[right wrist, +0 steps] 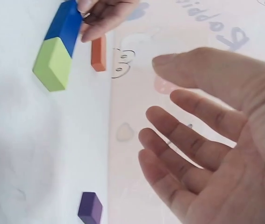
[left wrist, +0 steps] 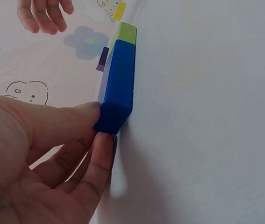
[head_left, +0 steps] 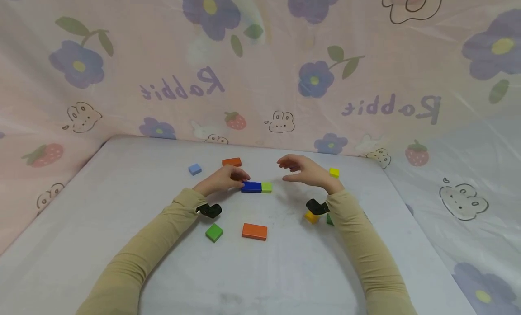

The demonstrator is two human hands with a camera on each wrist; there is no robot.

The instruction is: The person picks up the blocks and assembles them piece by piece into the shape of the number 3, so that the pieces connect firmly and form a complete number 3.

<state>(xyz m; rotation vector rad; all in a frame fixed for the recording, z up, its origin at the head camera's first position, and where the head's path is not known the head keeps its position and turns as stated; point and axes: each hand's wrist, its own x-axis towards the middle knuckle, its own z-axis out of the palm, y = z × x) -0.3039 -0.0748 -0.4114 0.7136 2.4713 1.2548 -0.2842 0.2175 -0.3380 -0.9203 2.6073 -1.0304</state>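
Near the middle of the table, a long blue block (head_left: 251, 187) lies end to end with a lime-green block (head_left: 266, 187), the two touching. My left hand (head_left: 223, 179) pinches the blue block's left end; thumb and fingertip sit on either side of it in the left wrist view. To the right of the lime-green block (right wrist: 53, 64), my right hand (head_left: 304, 171) hovers with fingers spread and slightly bent, holding nothing. A purple block (right wrist: 90, 207) shows in the right wrist view; I cannot make it out in the head view.
Behind my left hand are a light blue block (head_left: 195, 169) and an orange-red block (head_left: 231, 162). Nearer me lie a green block (head_left: 214, 232) and an orange block (head_left: 254, 231). Around my right forearm are yellow (head_left: 334, 172), yellow-orange (head_left: 311, 217) and dark green (head_left: 330, 219) blocks.
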